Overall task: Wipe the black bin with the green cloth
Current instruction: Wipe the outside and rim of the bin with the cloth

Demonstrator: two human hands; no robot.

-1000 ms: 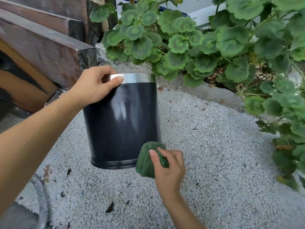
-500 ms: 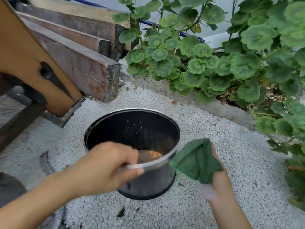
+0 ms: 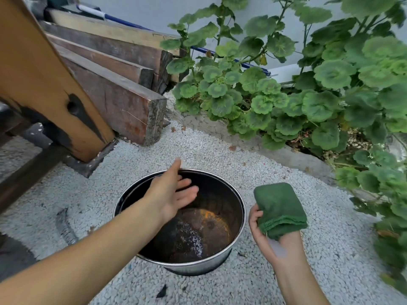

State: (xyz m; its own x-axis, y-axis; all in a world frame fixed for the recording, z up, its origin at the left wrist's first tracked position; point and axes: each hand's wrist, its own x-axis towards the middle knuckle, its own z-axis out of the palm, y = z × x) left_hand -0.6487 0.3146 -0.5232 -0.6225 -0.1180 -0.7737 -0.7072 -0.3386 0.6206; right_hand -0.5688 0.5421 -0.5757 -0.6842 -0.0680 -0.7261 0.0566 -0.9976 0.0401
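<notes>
Fingers of my left hand spread loose over the black bin. My right hand grips the green cloth beside it.

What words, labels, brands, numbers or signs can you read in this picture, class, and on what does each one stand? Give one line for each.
None: no text can be read anywhere in this view.
The black bin shows no label on its silver rim band or inside, only rust-coloured stains on its bottom.
The green cloth, held in the right hand, is plain.
The wooden beams carry no writing.
</notes>
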